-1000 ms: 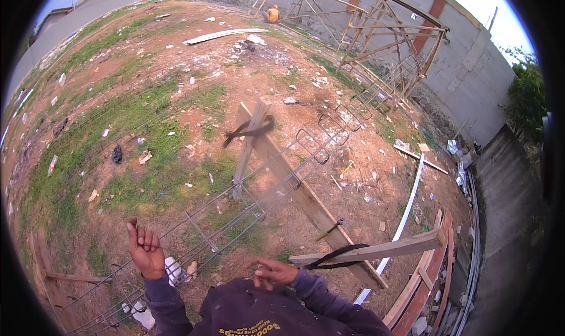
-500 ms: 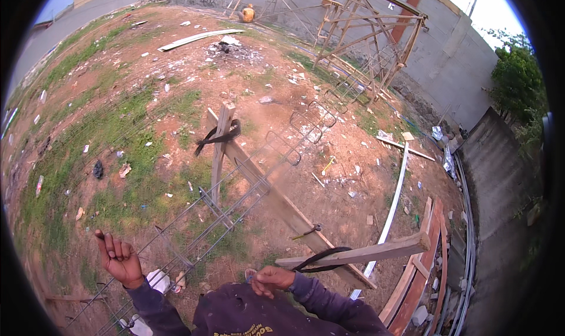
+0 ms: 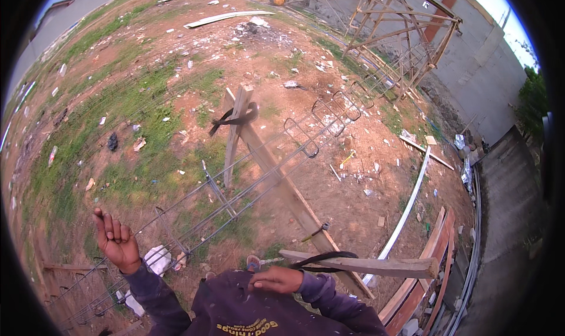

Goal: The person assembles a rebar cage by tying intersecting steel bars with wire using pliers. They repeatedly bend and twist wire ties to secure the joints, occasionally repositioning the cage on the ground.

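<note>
Beside the metal cage [image 3: 220, 195], the left hand [image 3: 119, 242] is raised, fingers loosely curled; whether it pinches anything, I cannot tell. Before the dark sweatshirt [image 3: 229, 295], the right hand [image 3: 278, 279] has bent fingers, its grip likewise unclear. The cage slants across a wooden plank [image 3: 300, 212] above littered ground [image 3: 350, 198].

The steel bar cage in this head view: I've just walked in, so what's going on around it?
A person's left hand is raised by the steel bar cage, fingers curled; whether it touches or pinches anything is unclear. The right hand is in front of the dark sweatshirt, apart from the cage. The cage crosses a long wooden plank, which has a shorter timber near each end, with a black band at each.
</note>
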Motion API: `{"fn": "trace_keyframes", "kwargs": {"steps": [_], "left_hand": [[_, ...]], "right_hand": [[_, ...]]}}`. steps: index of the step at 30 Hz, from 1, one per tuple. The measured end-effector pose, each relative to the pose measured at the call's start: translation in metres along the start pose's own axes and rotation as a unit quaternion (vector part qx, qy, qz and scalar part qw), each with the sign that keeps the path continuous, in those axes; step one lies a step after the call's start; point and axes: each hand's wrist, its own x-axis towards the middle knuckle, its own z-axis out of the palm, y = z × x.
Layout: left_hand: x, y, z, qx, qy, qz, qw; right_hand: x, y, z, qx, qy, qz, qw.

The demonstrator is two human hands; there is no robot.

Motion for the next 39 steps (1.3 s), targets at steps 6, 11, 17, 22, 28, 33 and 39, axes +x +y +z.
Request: {"fn": "trace_keyframes", "kwargs": {"steps": [6, 11, 17, 22, 28, 33, 39], "left_hand": [[-0.025, -0.064, 0.037, 0.076, 0.092, 0.028, 0.992], [-0.099, -0.15, 0.057, 0.276, -0.008, -0.194, 0.941], [-0.087, -0.13, -0.001, 0.672, -0.107, -0.131, 0.721], [-0.047, -0.152, -0.082, 0.811, -0.238, -0.168, 0.507], [-0.016, -0.181, -0.124, 0.798, -0.266, -0.324, 0.434], [0.004, -0.158, -0.099, 0.803, -0.311, -0.248, 0.444], [0.004, -0.155, -0.095, 0.694, -0.42, -0.363, 0.458]], "right_hand": [[-0.011, 0.005, -0.023, 0.042, -0.073, 0.211, 0.974], [0.027, 0.023, -0.016, 0.058, 0.117, 0.17, 0.977], [0.043, 0.076, -0.002, 0.038, 0.226, 0.18, 0.957], [0.074, 0.095, 0.015, 0.097, 0.236, 0.171, 0.952], [0.125, 0.088, 0.036, -0.028, 0.311, 0.208, 0.927], [0.14, 0.084, 0.063, -0.011, 0.446, 0.253, 0.858], [0.146, 0.104, 0.081, 0.041, 0.548, 0.307, 0.777]]}}
